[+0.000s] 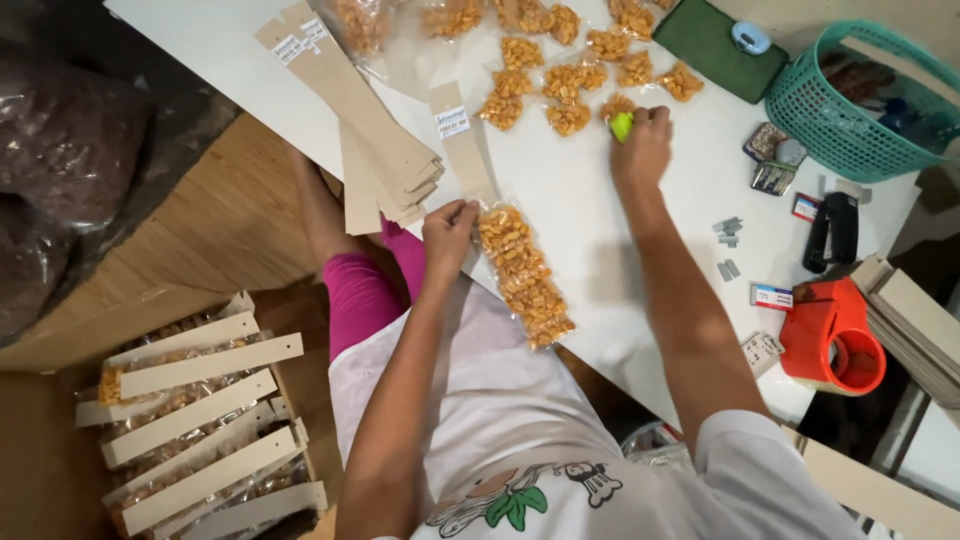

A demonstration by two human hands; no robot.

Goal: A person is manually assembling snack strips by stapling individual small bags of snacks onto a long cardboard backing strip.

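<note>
I see the left hand [449, 228] pinching the cardboard strip [463, 140] above the snack packet [524, 276]; the right hand [642, 143] stretches forward, grasping a green stapler [621, 126]. Small packets [568, 82] lie beyond.

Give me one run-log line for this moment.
left hand: pinching clear packet strip of orange snacks at cardboard header strip | right hand: gripping small green tool | surface: white table

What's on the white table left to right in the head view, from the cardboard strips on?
stack of cardboard strips → left hand → long bag of snacks → right hand on a green object → loose staples → black stapler → teal basket at the far right.
</note>
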